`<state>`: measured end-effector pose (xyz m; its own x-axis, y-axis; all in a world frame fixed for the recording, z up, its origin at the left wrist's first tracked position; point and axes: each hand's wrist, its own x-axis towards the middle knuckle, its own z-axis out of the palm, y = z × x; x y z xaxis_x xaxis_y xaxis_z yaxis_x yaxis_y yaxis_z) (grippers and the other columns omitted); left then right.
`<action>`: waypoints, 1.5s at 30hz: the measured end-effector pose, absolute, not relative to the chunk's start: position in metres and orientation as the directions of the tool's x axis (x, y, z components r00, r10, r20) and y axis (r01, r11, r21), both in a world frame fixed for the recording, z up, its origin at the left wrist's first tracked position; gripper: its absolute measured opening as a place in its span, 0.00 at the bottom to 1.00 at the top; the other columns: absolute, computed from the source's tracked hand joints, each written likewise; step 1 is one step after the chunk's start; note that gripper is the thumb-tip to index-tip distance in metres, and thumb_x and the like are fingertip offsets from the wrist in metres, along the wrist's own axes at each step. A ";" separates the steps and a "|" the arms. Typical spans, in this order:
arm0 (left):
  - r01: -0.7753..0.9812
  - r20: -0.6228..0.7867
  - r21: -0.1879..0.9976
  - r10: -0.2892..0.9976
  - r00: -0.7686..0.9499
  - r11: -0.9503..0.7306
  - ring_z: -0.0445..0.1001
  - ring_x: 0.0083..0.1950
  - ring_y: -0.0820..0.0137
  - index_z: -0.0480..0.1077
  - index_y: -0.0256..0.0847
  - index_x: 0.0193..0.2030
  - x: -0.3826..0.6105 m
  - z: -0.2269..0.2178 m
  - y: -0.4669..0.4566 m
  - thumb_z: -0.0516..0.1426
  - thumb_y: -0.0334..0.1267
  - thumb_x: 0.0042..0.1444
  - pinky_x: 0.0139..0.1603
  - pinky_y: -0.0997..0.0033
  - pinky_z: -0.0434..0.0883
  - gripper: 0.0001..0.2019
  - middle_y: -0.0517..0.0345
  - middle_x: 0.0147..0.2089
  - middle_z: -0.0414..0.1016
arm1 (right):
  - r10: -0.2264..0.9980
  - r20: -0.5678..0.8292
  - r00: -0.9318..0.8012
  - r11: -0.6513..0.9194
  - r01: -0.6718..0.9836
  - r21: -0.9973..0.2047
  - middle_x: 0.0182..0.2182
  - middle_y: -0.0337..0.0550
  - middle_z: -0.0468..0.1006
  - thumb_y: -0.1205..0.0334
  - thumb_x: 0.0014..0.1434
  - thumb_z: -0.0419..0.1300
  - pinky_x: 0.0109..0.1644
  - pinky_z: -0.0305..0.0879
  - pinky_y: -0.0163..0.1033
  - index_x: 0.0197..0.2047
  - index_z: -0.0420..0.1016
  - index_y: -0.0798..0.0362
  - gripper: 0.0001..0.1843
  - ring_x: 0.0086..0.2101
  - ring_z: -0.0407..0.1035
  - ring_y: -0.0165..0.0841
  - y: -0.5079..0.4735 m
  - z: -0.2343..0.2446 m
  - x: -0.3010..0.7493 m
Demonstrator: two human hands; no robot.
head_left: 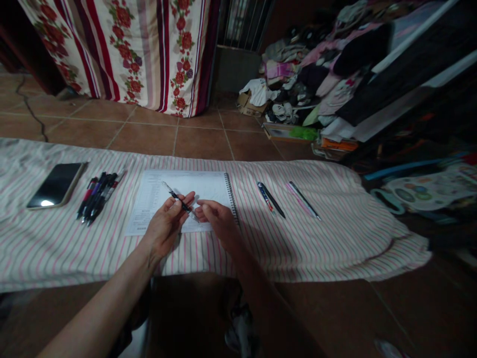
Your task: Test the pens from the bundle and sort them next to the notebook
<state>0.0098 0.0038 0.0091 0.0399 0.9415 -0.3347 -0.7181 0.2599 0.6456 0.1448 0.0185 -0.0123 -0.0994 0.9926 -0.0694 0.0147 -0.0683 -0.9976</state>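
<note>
The room is dim, brightest around the notebook [212,184] and the striped cloth [328,243], sinking into near-black at far right. Light seems to come from the left: the left hand [170,219] is better lit than the right hand [219,219]. White glare spots the phone [59,181]. Wide-angle stretching and softness affect the outer edges; the notebook's print is unreadably blurred.

Notebook [212,186] on cloth [335,243]; phone [57,183] far left, pen cluster [98,197] between; two pen pairs [274,200] right; curtain [147,54] behind.
</note>
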 end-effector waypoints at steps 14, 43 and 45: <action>-0.694 -0.294 0.669 0.952 0.082 0.266 0.72 0.51 0.67 0.69 0.38 0.39 0.011 0.006 0.001 0.56 0.29 0.55 0.55 0.66 0.65 0.05 0.50 0.47 0.75 | 0.957 -0.067 -0.282 -0.103 -0.115 -0.988 0.27 0.36 0.75 0.62 0.46 0.61 0.32 0.66 0.34 0.34 0.70 0.54 0.10 0.26 0.70 0.27 0.017 -0.016 0.142; -0.537 -0.267 0.832 0.949 -0.166 0.140 0.75 0.38 0.70 0.74 0.35 0.41 0.009 0.016 0.001 0.62 0.34 0.47 0.37 0.75 0.70 0.13 0.50 0.40 0.78 | 0.989 0.107 -0.103 0.130 0.247 -0.960 0.27 0.37 0.72 0.64 0.47 0.59 0.35 0.65 0.36 0.33 0.70 0.52 0.07 0.29 0.67 0.29 0.017 -0.019 0.146; -0.529 -0.260 0.838 0.951 -0.167 0.136 0.75 0.36 0.71 0.74 0.35 0.41 0.009 0.016 0.001 0.61 0.35 0.48 0.36 0.76 0.70 0.12 0.50 0.39 0.78 | 0.990 0.105 -0.096 0.126 0.258 -0.958 0.27 0.37 0.73 0.64 0.47 0.59 0.35 0.65 0.36 0.33 0.70 0.52 0.07 0.29 0.67 0.30 0.017 -0.019 0.146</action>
<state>0.0085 0.0006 0.0155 -0.1668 0.9512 -0.2596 -0.5286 0.1359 0.8379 0.1456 0.0168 -0.0186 -0.0956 0.9899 0.1047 0.2579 0.1262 -0.9579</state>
